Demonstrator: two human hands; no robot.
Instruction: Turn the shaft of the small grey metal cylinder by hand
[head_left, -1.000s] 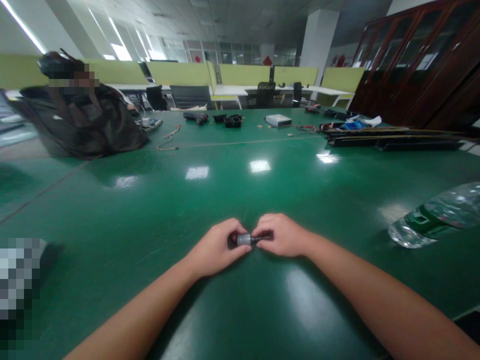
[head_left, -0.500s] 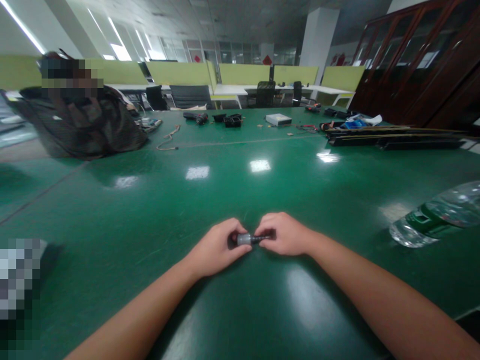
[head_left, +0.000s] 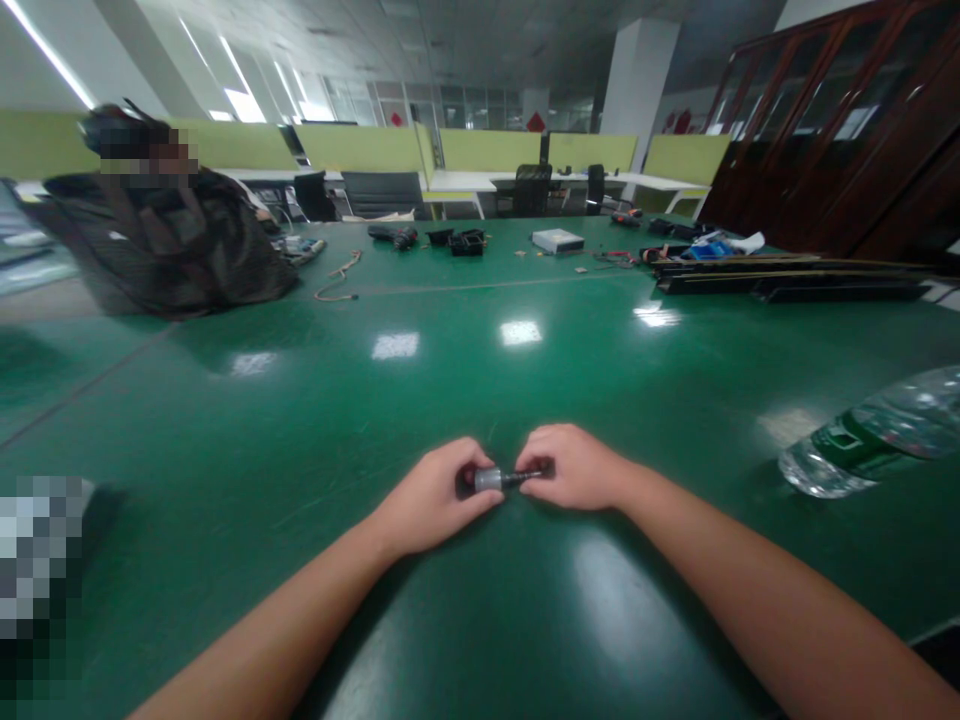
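A small cylindrical tool (head_left: 489, 480), grey in the middle with dark ends, lies level between my hands over the green table (head_left: 450, 400). My left hand (head_left: 441, 492) is closed round its left part, thumb and fingers on the grey section. From its right end a thin dark shaft (head_left: 519, 479) runs to my right hand (head_left: 568, 468), whose thumb and fingertips are pinched about the shaft's far end. The fingers partly hide both ends, and the tip is too small to make out.
A clear bottle with a green label (head_left: 862, 440) lies at the right. A dark bag (head_left: 180, 245) stands at the far left, a person behind it. Black strips (head_left: 787, 277), a white box (head_left: 557, 240) and cables lie along the far side. A blurred object (head_left: 37, 550) is near left.
The fingers of my right hand have shifted slightly at the shaft. My left hand keeps its hold, and the tool stays in place.
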